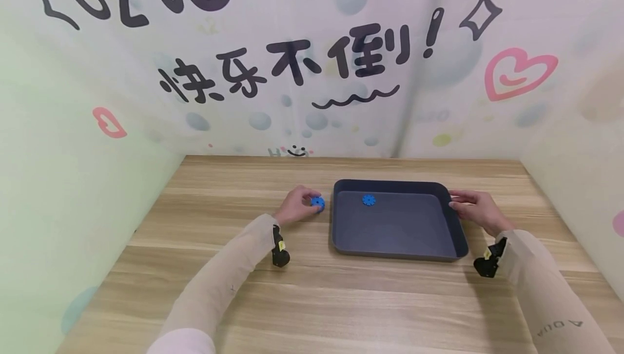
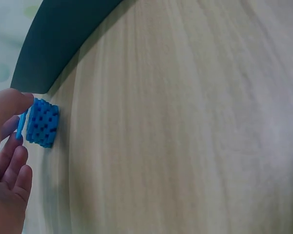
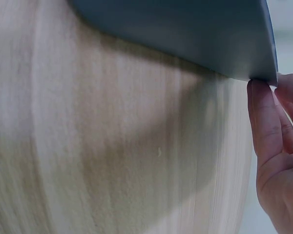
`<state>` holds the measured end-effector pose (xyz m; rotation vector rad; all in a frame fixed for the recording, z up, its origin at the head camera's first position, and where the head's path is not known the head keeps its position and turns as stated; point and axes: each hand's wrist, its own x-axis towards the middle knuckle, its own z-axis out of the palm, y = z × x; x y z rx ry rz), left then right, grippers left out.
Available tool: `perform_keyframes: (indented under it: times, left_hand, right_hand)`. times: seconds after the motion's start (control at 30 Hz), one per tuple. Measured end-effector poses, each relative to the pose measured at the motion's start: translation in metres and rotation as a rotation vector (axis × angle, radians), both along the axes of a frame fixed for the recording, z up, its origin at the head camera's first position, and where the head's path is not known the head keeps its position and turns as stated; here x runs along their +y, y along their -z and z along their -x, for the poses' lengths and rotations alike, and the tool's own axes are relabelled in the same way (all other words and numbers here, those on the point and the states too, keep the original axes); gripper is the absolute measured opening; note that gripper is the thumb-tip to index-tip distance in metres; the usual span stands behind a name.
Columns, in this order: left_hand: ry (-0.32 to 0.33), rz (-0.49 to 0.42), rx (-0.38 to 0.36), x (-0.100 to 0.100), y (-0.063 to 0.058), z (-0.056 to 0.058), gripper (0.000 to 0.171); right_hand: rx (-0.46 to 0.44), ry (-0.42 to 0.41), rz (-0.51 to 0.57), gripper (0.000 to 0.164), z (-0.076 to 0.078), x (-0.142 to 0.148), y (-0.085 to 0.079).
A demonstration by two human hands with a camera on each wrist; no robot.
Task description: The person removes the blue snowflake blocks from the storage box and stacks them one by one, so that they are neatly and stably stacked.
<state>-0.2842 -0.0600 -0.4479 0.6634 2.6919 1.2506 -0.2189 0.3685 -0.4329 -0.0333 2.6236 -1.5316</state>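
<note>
A dark grey rectangular tray (image 1: 400, 229) lies on the wooden table. One blue notched plastic disc (image 1: 369, 200) is inside it, near the back left. Just left of the tray, my left hand (image 1: 296, 205) pinches a thin blue notched disc (image 2: 21, 125) between thumb and fingers. Right beside that disc, the left wrist view shows a short stack of similar blue discs (image 2: 43, 123) on the table. My right hand (image 1: 480, 211) pinches the right rim of the tray, with the thumb at the inner side and fingers outside, as the right wrist view (image 3: 278, 151) also shows.
The wood-grain table (image 1: 312, 305) extends in front of the tray and to both sides. A printed cloth wall (image 1: 273, 121) stands behind its back edge, with pale walls at left and right. Black wrist cameras (image 1: 280, 248) sit on both sleeves.
</note>
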Motion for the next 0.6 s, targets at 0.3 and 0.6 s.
perform_keyframes:
  times: [0.3, 0.6]
  left_hand:
    - [-0.016, -0.017, 0.030, 0.0009, 0.0051, 0.0008, 0.033]
    - [-0.009, -0.007, 0.018, 0.0027, 0.0058, 0.0009, 0.032]
  right_hand:
    - [-0.004, 0.002, -0.009, 0.049, 0.0004, 0.0001, 0.0011]
    - [-0.007, 0.003, -0.009, 0.049, 0.0002, 0.0000, 0.0014]
